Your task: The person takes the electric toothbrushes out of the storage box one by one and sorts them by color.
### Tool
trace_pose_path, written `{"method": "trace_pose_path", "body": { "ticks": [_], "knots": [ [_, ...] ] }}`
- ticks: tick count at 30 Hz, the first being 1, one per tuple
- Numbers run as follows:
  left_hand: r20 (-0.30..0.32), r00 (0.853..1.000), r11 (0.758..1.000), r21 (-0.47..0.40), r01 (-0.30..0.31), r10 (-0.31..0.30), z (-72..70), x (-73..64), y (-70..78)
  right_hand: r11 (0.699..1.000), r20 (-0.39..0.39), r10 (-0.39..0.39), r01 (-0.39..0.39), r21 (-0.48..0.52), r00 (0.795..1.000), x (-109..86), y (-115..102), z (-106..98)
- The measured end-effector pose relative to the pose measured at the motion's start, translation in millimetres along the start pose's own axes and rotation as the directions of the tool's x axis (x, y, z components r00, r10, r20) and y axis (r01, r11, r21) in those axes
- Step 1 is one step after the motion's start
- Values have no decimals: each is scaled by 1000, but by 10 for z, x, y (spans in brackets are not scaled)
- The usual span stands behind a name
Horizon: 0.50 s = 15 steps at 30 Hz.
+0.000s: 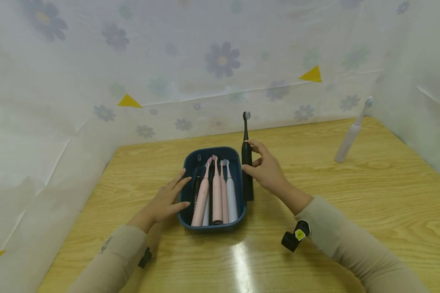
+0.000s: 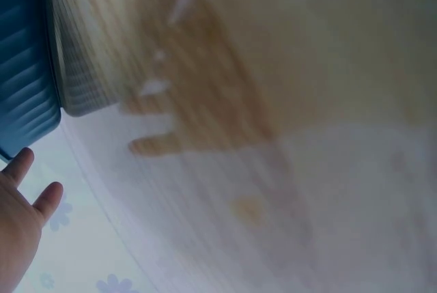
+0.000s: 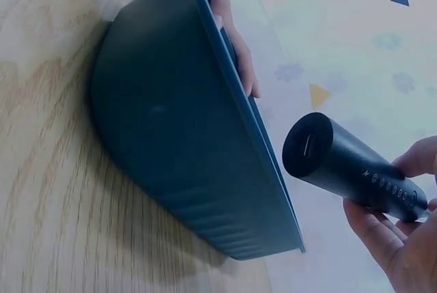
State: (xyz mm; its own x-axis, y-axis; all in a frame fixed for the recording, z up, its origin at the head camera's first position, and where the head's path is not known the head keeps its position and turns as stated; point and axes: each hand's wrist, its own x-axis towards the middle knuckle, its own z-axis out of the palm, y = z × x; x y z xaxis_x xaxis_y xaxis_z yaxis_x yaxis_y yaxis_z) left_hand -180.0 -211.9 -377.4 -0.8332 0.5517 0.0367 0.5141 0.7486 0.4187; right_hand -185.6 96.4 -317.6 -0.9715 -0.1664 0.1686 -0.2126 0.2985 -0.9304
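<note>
My right hand point(image 1: 267, 167) pinches a black electric toothbrush point(image 1: 247, 162) between thumb and fingers, head up, beside the right rim of a dark blue basin point(image 1: 212, 228). In the right wrist view the toothbrush's round base point(image 3: 308, 145) points toward the camera, its row of printed marks showing. My left hand point(image 1: 166, 202) rests at the basin's left rim with fingers spread. Inside the basin lie several electric toothbrushes: pink ones point(image 1: 217, 199), a light blue one point(image 1: 231, 199) and a black one point(image 1: 197, 183), heads toward the far side.
A pale pink toothbrush point(image 1: 348, 142) stands on the wooden table point(image 1: 315, 195) at the far right. Flower-patterned white sheeting point(image 1: 190, 61) hangs behind the table and along both sides, with yellow triangles point(image 1: 311, 74) on it.
</note>
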Motion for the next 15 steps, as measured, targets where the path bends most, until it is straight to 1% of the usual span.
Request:
{"method": "trace_pose_path", "body": {
  "ticks": [5, 15],
  "knots": [
    [4, 1000, 1000, -2, 3, -3, -7, 1, 7, 1000, -14, 1, -1, 3, 1000, 14, 39, -61],
    [3, 1000, 1000, -6, 3, -3, -3, 2, 0, 999, -41, 36, -35, 27, 999, 16, 126, -169]
  ]
}}
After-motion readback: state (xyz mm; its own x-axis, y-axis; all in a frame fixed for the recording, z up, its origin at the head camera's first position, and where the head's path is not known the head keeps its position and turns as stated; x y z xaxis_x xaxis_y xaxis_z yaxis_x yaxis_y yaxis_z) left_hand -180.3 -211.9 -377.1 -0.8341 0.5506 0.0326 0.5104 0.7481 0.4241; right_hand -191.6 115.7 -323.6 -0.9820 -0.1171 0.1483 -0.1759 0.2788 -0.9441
